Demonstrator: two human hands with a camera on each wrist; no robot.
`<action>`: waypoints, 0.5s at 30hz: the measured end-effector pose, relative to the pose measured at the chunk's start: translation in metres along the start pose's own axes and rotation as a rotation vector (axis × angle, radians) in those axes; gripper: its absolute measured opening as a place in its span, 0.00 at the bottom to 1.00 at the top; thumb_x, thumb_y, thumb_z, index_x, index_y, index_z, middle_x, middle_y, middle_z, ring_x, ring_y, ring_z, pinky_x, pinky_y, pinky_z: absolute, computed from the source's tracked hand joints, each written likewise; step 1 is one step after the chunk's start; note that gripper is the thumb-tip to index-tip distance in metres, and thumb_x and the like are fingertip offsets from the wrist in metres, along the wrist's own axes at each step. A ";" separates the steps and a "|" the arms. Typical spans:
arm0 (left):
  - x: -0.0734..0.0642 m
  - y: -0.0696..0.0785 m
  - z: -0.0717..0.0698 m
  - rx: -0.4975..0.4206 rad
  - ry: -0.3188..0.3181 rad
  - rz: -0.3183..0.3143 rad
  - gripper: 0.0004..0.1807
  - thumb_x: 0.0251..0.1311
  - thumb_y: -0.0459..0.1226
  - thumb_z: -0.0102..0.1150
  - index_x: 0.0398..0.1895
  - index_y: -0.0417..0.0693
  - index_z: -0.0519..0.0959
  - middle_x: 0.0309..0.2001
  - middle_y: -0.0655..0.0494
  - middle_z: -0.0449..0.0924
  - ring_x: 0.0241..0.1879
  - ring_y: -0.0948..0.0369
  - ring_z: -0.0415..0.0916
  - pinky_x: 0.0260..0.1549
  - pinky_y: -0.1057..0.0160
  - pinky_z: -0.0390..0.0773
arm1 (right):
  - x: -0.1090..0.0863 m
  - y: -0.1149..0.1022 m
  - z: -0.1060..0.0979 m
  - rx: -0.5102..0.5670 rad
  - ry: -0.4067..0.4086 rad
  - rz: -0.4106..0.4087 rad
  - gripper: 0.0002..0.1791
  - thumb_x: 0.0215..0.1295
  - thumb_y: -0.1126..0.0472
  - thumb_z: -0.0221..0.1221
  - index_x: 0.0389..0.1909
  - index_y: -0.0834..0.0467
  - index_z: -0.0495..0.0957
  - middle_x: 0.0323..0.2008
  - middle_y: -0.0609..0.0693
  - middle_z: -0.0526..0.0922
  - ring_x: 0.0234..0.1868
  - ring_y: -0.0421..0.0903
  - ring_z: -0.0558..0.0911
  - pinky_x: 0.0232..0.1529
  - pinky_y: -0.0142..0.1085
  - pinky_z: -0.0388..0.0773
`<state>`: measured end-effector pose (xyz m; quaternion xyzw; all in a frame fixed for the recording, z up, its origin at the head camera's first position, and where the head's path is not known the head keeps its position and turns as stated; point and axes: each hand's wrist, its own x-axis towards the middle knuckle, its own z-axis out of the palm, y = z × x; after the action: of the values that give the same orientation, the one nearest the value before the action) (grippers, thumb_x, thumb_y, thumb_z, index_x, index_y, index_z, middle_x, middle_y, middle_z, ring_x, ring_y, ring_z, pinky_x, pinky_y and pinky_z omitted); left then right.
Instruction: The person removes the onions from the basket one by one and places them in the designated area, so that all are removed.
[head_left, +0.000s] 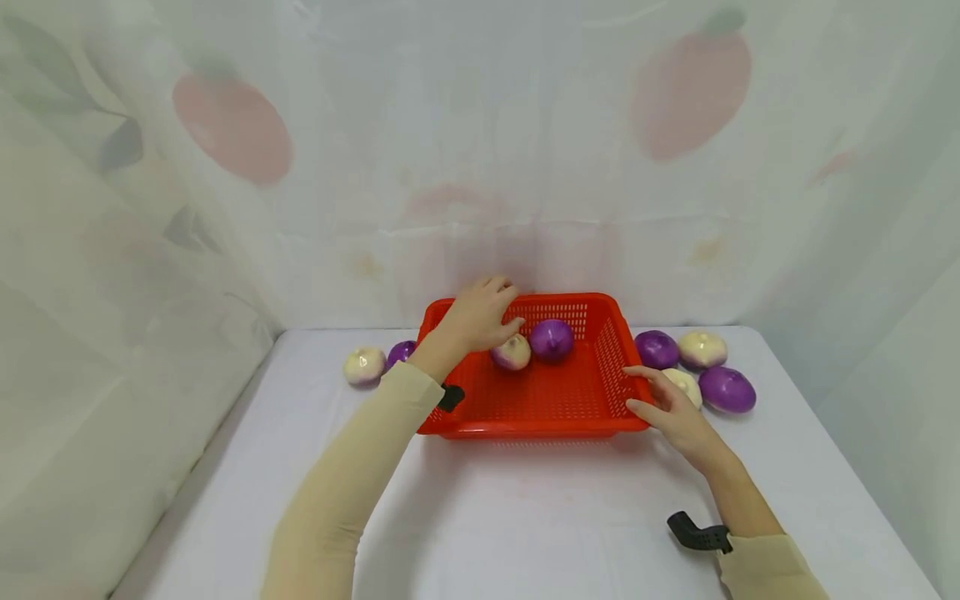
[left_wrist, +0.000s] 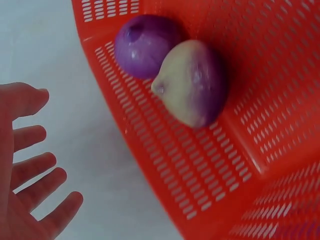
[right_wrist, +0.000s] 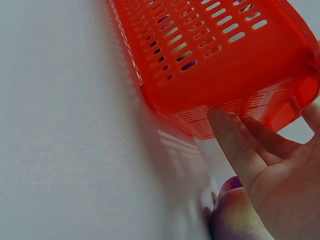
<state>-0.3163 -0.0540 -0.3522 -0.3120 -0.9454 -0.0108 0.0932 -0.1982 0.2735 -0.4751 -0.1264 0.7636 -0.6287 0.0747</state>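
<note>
My left hand hovers over the back left of a red plastic basket. In the left wrist view, its fingers are spread and hold nothing. Inside the basket, a cream-and-purple onion lies against a purple onion. At the basket's right front corner, my right hand grips the rim. The right wrist view has a fingertip against the basket's outer wall, while part of the hand passes behind the rim.
Right of the basket lie purple onions and cream ones, one partly behind my right hand. On the left are a cream onion and a purple one. A patterned curtain hangs behind the white table.
</note>
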 end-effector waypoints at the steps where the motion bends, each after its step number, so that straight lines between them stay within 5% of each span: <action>1: 0.003 0.002 0.003 0.002 -0.005 0.001 0.27 0.70 0.49 0.58 0.68 0.47 0.74 0.64 0.48 0.73 0.64 0.50 0.69 0.66 0.50 0.69 | 0.000 0.000 0.000 0.002 -0.002 0.001 0.30 0.75 0.58 0.58 0.74 0.57 0.60 0.74 0.63 0.55 0.65 0.56 0.69 0.53 0.31 0.79; 8: 0.022 0.020 0.026 0.027 -0.072 0.009 0.29 0.70 0.52 0.56 0.71 0.52 0.71 0.68 0.50 0.69 0.68 0.49 0.64 0.67 0.47 0.67 | -0.001 -0.001 0.002 0.008 -0.001 -0.004 0.30 0.75 0.59 0.57 0.73 0.57 0.60 0.75 0.64 0.54 0.67 0.62 0.67 0.53 0.30 0.79; 15: 0.033 0.036 0.050 0.009 -0.165 0.011 0.31 0.69 0.53 0.57 0.73 0.57 0.68 0.69 0.52 0.65 0.69 0.51 0.61 0.66 0.48 0.68 | -0.003 -0.003 0.004 -0.002 -0.002 -0.017 0.29 0.75 0.60 0.57 0.73 0.58 0.60 0.74 0.63 0.55 0.65 0.57 0.70 0.53 0.31 0.79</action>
<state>-0.3292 -0.0013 -0.3964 -0.3166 -0.9482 0.0199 0.0164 -0.1943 0.2703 -0.4733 -0.1337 0.7631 -0.6284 0.0698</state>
